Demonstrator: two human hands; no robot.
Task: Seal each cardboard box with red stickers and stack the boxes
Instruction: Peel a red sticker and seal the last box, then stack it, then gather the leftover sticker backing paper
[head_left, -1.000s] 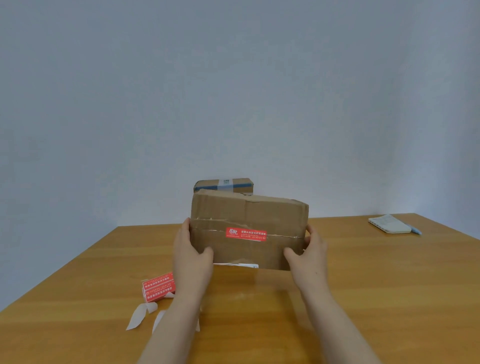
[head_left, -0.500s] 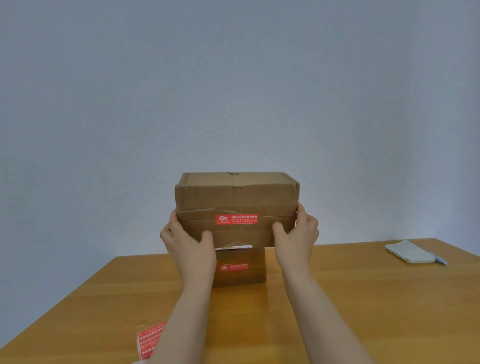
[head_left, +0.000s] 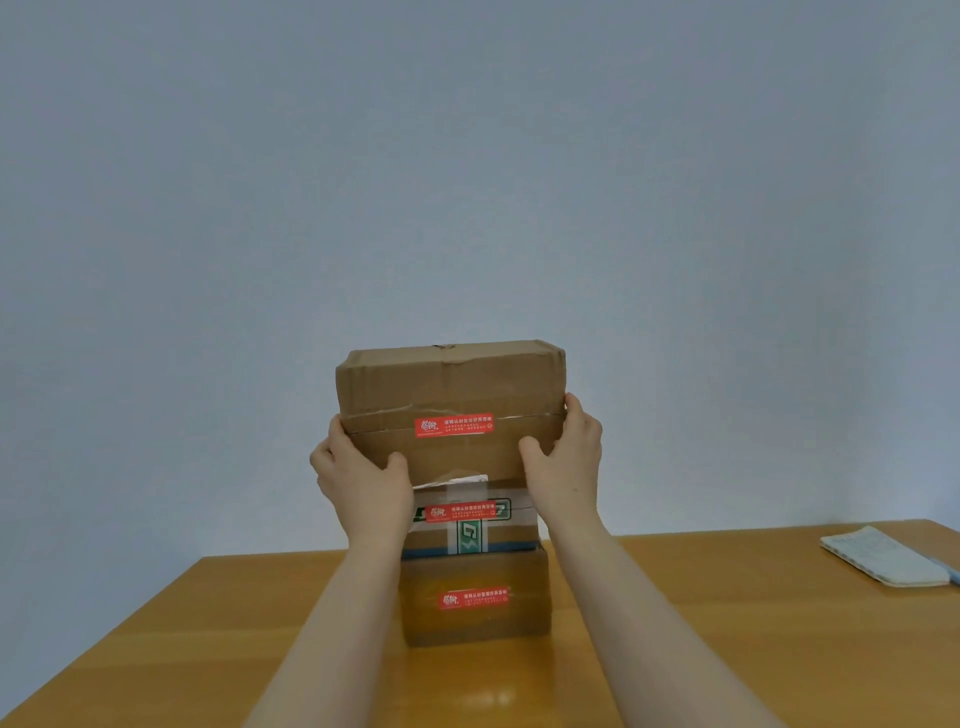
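Box (head_left: 447, 379), newly raised to twelve o'clock of the stack (head_left: 472, 603), nears stacking; grips of left hand (head_left: 363, 478) and right hand (head_left: 563, 462) clasp it.

We're facing a plain, pale blue-grey wall (head_left: 467, 156) that fills most of the view, and below it a glossy orange-brown wooden table (head_left: 727, 649), soft even light glinting on its near surface.

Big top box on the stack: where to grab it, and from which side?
Take the top box by its two short ends, low down, one hand coming in from each side with the thumb on the front face, as the left hand and right hand do now. It is wider than the taped box beneath, so its ends overhang and are free.
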